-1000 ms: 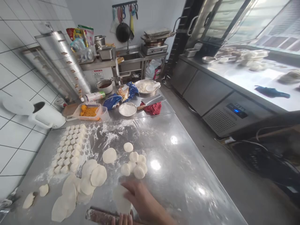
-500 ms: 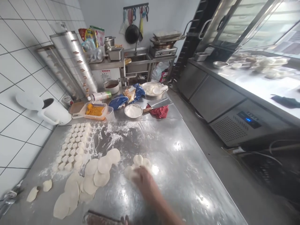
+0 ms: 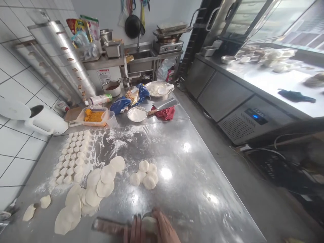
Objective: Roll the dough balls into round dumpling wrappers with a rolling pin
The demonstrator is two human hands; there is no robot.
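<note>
At the bottom edge my left hand (image 3: 134, 229) lies with its fingers over a flour-dusted rolling pin (image 3: 107, 225); motion blurs both. Beside it my right hand (image 3: 165, 225) holds a small dough disc (image 3: 149, 221) against the table, partly hidden by the fingers. Just beyond is a cluster of several small flattened dough discs (image 3: 144, 173). To the left, rolled-out dough wrappers (image 3: 93, 196) overlap in a long fan. Rows of small cut dough pieces (image 3: 73, 155) stand on floured metal further left.
Across the steel table (image 3: 192, 189) are a flour bowl (image 3: 137, 114), a tub of orange filling (image 3: 95, 116), a cleaver (image 3: 164, 104) on a red cloth (image 3: 165, 113) and blue bags (image 3: 120, 105). A white jug (image 3: 52, 119) stands by the tiled wall. A steel counter (image 3: 225, 96) runs along the right.
My right hand has come back from the small discs to the bottom edge, bringing one disc beside the rolling pin. More of my left hand's fingers show. The view has shifted slightly.
</note>
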